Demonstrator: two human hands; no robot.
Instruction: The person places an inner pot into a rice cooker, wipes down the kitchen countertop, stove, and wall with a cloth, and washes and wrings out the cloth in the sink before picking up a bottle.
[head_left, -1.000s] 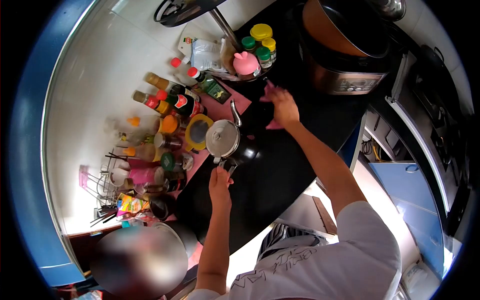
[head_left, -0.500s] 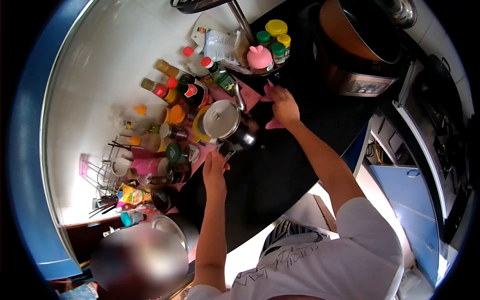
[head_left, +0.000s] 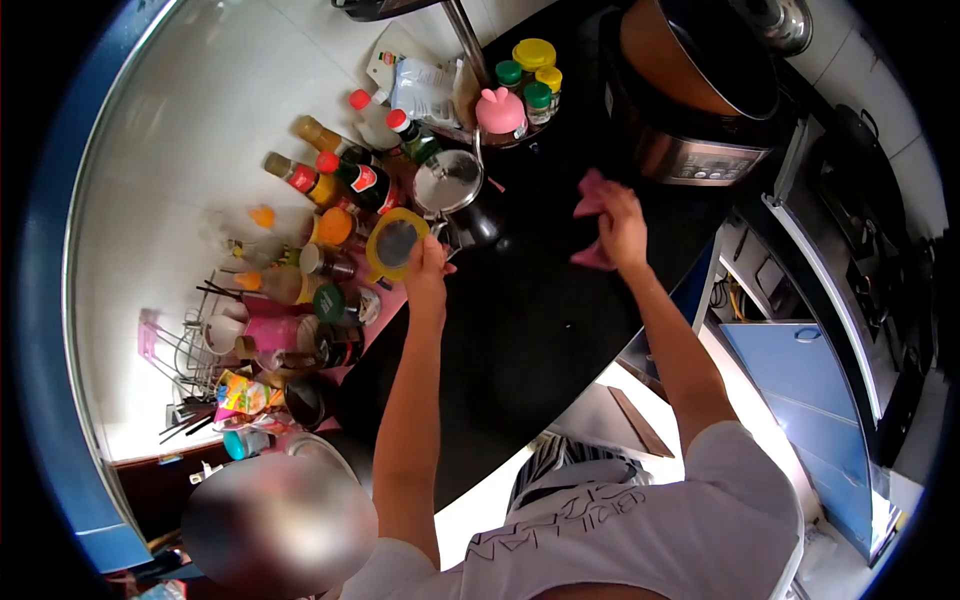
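A shiny metal pot point(head_left: 484, 226) with a flat lid and a curved spout stands on the dark counter beside the bottles. My left hand point(head_left: 428, 268) is closed around its handle, the grip partly hidden by the fingers. A round yellow-rimmed container point(head_left: 384, 258) sits just left of that hand. My right hand point(head_left: 622, 232) presses a pink cloth point(head_left: 592, 192) against the bare black countertop point(head_left: 520, 350), with parts of the cloth sticking out past the fingers.
Sauce bottles point(head_left: 365, 185) and jars crowd the tiled wall on the left. A rack with a pink rabbit-shaped jar point(head_left: 500, 112) and spice jars stands at the back. A rice cooker point(head_left: 700, 150) and a stove point(head_left: 860, 250) are on the right.
The metal pot has moved farther back in my left hand, uncovering more of the yellow-rimmed container. My right hand has slid the pink cloth to the right, away from the pot.
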